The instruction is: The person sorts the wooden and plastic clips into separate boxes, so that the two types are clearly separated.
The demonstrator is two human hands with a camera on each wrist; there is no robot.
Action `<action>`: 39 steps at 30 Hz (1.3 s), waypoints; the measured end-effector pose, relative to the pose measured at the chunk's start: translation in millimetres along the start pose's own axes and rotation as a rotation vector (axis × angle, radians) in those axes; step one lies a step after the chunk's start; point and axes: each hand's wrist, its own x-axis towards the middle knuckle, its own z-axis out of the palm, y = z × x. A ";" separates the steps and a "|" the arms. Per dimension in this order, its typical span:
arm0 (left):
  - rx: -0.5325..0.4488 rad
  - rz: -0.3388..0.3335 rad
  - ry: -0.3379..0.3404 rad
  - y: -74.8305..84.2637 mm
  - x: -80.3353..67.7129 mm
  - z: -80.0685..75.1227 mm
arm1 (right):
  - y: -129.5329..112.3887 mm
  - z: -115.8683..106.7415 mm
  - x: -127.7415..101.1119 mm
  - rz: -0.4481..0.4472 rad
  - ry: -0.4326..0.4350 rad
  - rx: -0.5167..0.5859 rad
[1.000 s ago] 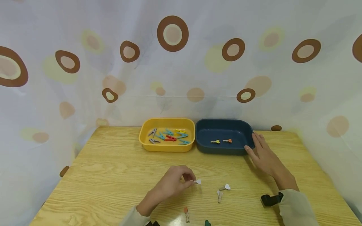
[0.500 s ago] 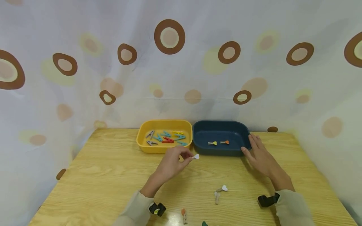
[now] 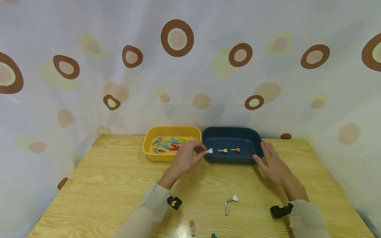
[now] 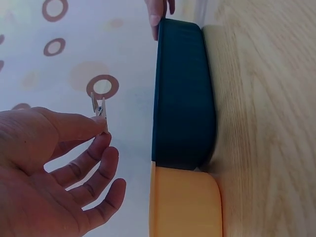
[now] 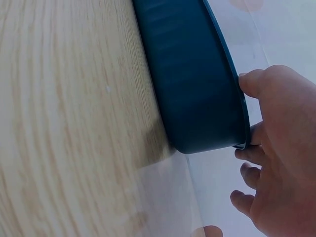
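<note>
A small wooden clothespin with a white heart is pinched between thumb and forefinger of my left hand. That hand is above the meeting rims of the yellow bin and the dark blue bin. In the left wrist view the clothespin points upward, held high beside the bins. Two heart clothespins lie inside the blue bin, one yellow and one orange. My right hand rests at the blue bin's right front corner, fingers extended and thumb at the front rim.
Plastic pegs, among them a red one, fill the yellow bin. On the wooden table lie two white-heart clothespins, an orange-heart one and a green heart at the frame's bottom. A patterned curtain hangs behind the bins.
My left hand has lifted the white-heart clothespin from low over the table and carried it forward to the blue bin's left end. My right hand stays at the bin's corner.
</note>
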 end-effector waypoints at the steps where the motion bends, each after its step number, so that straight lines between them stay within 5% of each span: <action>1: 0.000 -0.011 -0.005 0.6 2.9 0.5 | -0.2 0.2 -0.5 0.003 -0.003 0.000; 30: 0.024 -0.136 -0.096 -2.5 69.3 32.1 | 0.8 1.4 -0.6 -0.006 0.007 -0.008; 39: 0.215 -0.067 -0.147 -4.0 90.6 50.1 | -3.3 -1.6 -0.8 -0.005 0.006 -0.013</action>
